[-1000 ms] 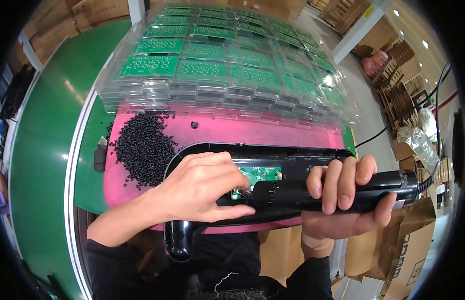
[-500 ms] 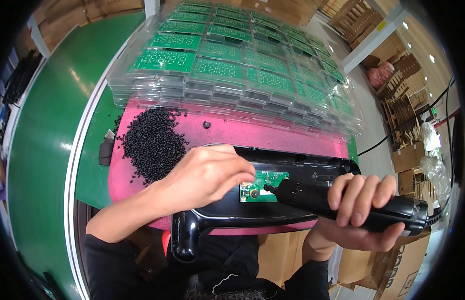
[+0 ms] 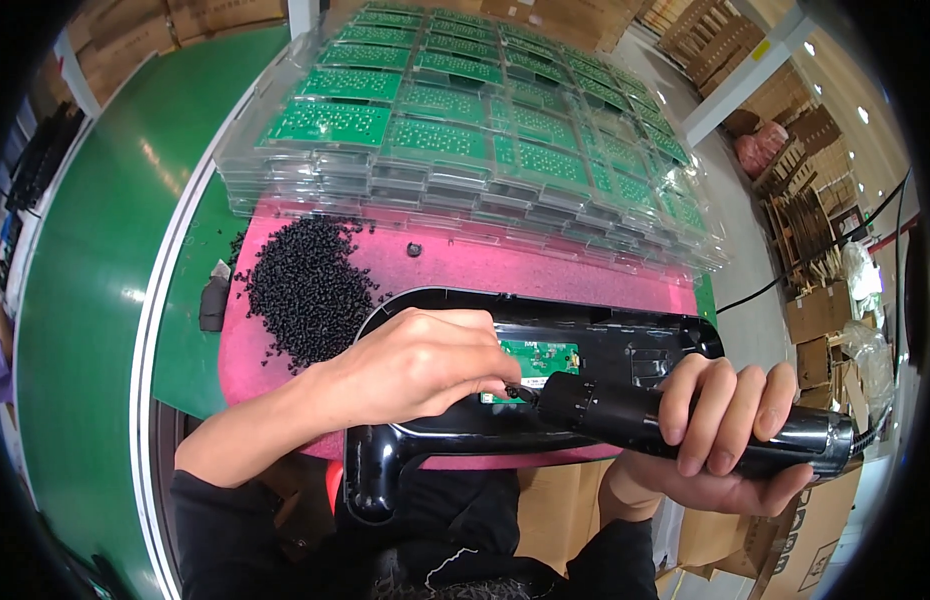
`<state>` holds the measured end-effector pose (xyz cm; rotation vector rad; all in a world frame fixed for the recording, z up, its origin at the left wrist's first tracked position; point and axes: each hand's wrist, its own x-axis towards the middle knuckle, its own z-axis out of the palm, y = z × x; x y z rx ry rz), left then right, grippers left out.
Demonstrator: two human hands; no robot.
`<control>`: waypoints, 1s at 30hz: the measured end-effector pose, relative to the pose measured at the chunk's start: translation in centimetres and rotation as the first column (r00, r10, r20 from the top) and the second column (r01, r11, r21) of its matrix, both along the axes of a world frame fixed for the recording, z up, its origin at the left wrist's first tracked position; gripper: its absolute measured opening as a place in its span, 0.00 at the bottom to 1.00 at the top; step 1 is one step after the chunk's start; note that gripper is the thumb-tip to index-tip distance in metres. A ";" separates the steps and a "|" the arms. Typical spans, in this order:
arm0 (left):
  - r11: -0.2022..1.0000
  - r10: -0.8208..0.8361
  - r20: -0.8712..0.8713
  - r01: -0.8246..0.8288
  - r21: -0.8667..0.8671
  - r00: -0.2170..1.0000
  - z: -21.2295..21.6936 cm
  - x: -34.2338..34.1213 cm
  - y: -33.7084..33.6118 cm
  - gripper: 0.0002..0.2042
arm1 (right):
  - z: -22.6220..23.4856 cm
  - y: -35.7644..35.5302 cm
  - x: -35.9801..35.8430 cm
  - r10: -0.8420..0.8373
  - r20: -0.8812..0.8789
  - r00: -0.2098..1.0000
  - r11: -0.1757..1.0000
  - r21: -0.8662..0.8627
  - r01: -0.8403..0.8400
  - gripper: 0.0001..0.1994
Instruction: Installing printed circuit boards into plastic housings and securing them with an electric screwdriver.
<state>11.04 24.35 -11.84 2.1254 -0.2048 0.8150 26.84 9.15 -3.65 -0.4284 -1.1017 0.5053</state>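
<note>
My right hand (image 3: 725, 425) is wrapped around a black corded electric screwdriver (image 3: 615, 410), held nearly level with its tip pointing left. At that tip my left hand (image 3: 435, 360) has thumb and fingers pinched together; whatever lies between them is too small and dark to make out. Just beneath is a green circuit board (image 3: 545, 358), seated in a glossy black plastic housing (image 3: 445, 440) with a rounded handle-like end at the lower left. My left hand and the screwdriver cover part of the board.
A heap of small black screws (image 3: 305, 285) lies on the pink mat (image 3: 465, 262), with one dark round piece (image 3: 414, 249) apart from it. Behind stand stacked clear trays (image 3: 385, 180) of green boards. A dark block (image 3: 214, 302) sits left, on the green table (image 3: 185, 350).
The screwdriver has shifted slightly left, and my left fingertips have moved down to meet its tip. More of the board's right end now shows.
</note>
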 end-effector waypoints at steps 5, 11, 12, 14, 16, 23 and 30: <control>0.999 0.010 -0.052 -0.012 -0.035 0.999 0.1 0.1 -0.1 0.09 | -0.6 -0.3 0.2 -0.048 0.010 0.999 0.998 0.041 0.047 0.23; 0.997 -0.034 -0.074 0.029 -0.073 0.997 0.2 0.0 0.0 0.08 | -0.4 0.2 0.9 0.103 0.117 0.988 0.992 0.055 -0.110 0.23; 0.991 -0.045 -0.128 0.028 -0.130 0.991 0.5 -0.1 -0.1 0.08 | -0.4 0.2 1.1 0.103 0.113 0.988 0.994 0.031 -0.107 0.24; 0.982 -0.060 -0.180 0.026 -0.187 0.982 0.4 -0.1 0.0 0.08 | -0.4 0.3 1.4 0.102 0.110 0.989 0.995 0.007 -0.103 0.24; 0.996 0.084 -0.243 -0.082 0.016 0.967 -0.3 0.0 0.0 0.06 | -0.6 0.3 1.7 0.052 0.085 0.995 0.998 -0.041 -0.049 0.25; 0.957 0.285 -0.296 -0.288 0.035 0.912 0.0 -0.3 -0.3 0.04 | -2.7 2.8 1.5 -0.017 0.068 0.998 0.966 -0.256 0.034 0.26; 0.925 0.368 -0.349 -0.376 0.046 0.862 0.8 -0.3 -0.8 0.09 | -3.6 3.3 1.4 -0.071 0.105 0.992 0.932 -0.347 0.104 0.26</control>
